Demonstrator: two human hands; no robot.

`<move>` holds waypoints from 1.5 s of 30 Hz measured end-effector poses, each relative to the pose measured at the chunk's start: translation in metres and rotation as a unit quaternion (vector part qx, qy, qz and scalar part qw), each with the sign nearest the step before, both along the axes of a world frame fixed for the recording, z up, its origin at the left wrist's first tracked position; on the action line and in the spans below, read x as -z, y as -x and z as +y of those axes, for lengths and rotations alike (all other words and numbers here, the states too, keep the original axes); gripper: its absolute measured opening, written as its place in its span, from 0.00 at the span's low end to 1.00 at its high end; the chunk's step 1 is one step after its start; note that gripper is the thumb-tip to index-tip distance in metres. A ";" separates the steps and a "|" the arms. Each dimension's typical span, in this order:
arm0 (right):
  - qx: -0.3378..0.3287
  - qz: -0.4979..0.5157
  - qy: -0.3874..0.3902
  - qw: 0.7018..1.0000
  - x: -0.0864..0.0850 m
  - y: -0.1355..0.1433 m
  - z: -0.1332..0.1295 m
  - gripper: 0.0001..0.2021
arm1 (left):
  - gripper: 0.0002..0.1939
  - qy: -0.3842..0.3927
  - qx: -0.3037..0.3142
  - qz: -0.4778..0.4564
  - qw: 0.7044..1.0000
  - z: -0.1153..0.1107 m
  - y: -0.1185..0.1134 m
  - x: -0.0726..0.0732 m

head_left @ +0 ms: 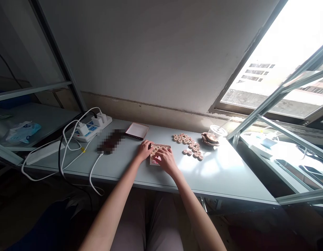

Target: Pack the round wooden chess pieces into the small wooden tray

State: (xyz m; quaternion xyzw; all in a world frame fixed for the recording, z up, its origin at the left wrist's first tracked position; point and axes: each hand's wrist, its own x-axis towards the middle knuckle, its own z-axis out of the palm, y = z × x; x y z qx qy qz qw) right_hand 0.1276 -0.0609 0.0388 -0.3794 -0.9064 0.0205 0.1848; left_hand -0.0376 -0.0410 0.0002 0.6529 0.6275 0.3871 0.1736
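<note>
A small open box (156, 164) stands on the desk in front of me, with round wooden Chinese chess pieces (158, 147) lying in its far part. Its near part shows a pink and white bottom. My left hand (145, 150) is closed on the box's left side near the far corner. Over the box's right half is my right hand (165, 159), fingers bent down among the pieces; whatever is between its fingertips is hidden. More loose Chinese chess pieces (194, 149) lie in a scattered group to the right of the box.
The box's lid (137, 131) lies upturned at the back left. A blurred dark object (110, 142) with a white cable is left of it, near a power strip (91, 129) with plugs. At the back right, a clear lidded cup (218, 131) stands by a brownish crumpled item (209, 139).
</note>
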 end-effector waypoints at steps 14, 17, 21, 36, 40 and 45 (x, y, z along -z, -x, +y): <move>0.201 0.061 0.002 0.978 0.001 -0.049 0.046 0.18 | 0.21 0.011 0.031 0.027 0.999 -0.008 0.001 -0.006; 0.303 0.032 -0.004 0.952 0.008 -0.074 0.068 0.22 | 0.21 0.015 0.031 0.023 0.999 -0.008 0.001 -0.006; 0.324 -0.070 0.008 0.943 0.026 -0.089 0.078 0.24 | 0.20 0.018 0.031 0.020 0.999 -0.008 0.001 -0.006; 0.274 -0.064 -0.126 0.951 0.032 -0.100 0.076 0.18 | 0.15 0.020 -0.001 0.012 1.000 -0.007 -0.005 -0.003; 0.269 -0.052 -0.166 0.947 0.034 -0.102 0.078 0.20 | 0.15 0.027 -0.005 0.000 1.000 -0.008 -0.007 -0.006; 0.247 -0.033 -0.158 0.956 0.031 -0.099 0.077 0.24 | 0.17 0.036 -0.012 0.013 0.999 -0.009 -0.011 -0.009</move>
